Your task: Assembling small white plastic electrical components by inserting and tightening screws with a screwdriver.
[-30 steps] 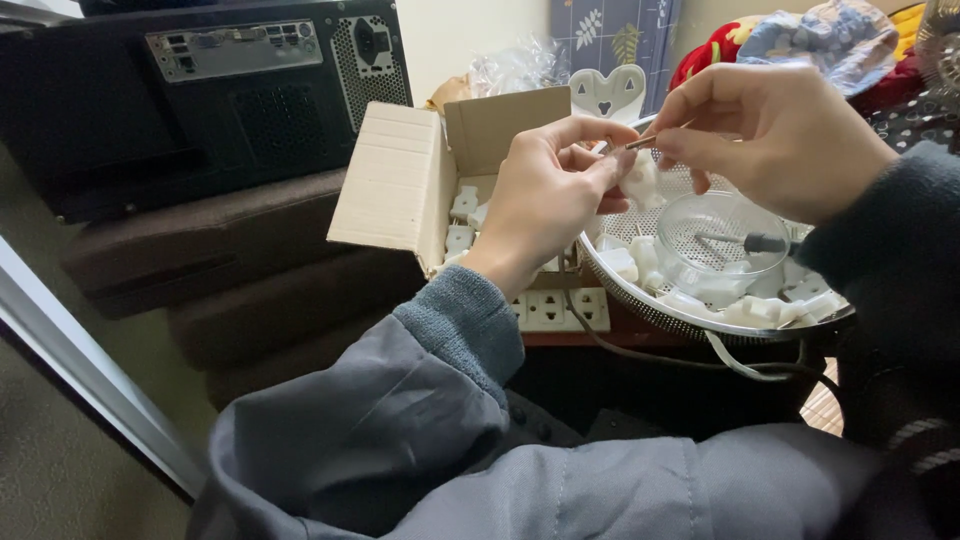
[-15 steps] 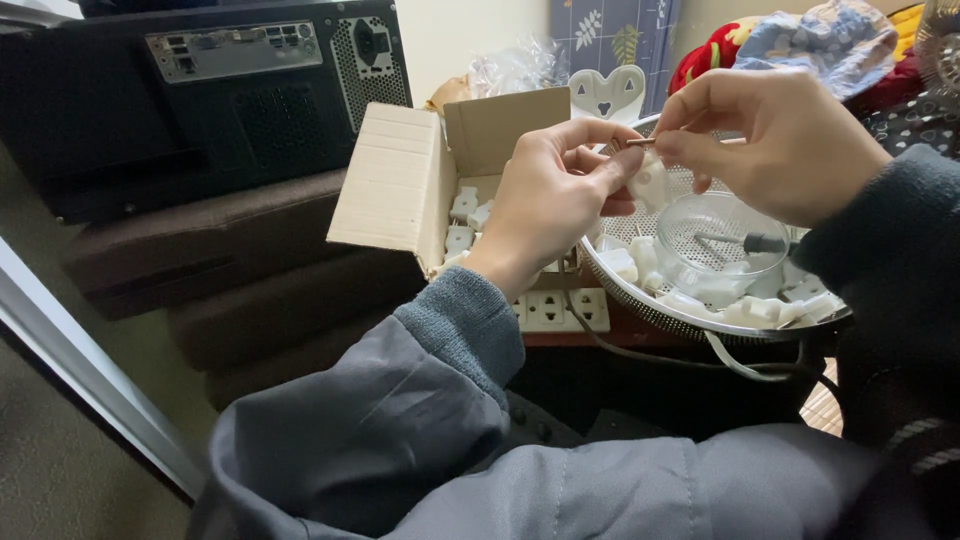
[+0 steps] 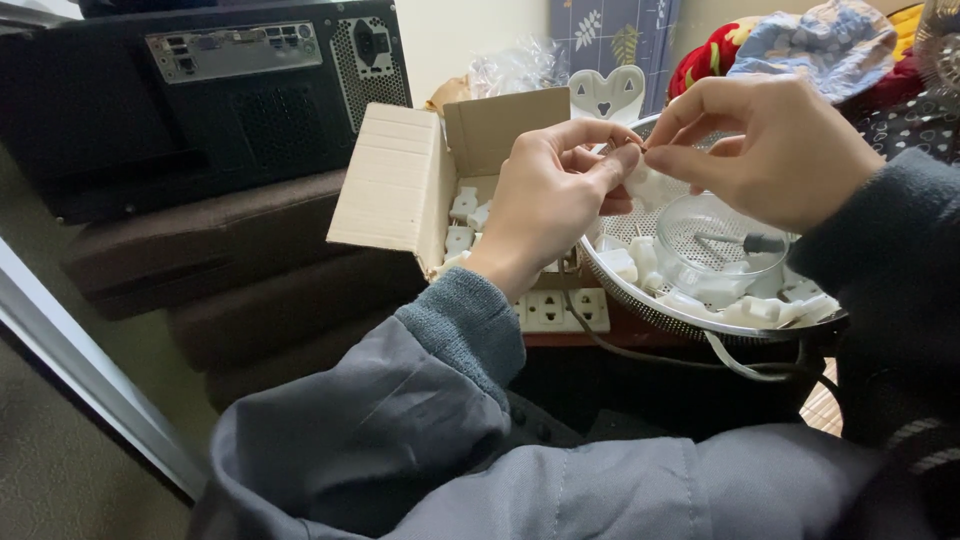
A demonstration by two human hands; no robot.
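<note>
beside an open cardboard box (image 3: pixel 400 180) and above a mesh basket (image 3: pixel 640 305) of white parts, the left hand (image 3: pixel 550 200) and right hand (image 3: pixel 770 150) each pinched closed on one small white part (image 3: pixel 640 183).

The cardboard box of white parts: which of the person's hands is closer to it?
Left. The left hand is raised right in front of the cardboard box, overlapping its open side. The right hand is farther off, above the metal sieve basket.

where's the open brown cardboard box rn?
Head view, left of centre: the open brown cardboard box sits beside the left hand, in front of the black computer case.
</note>
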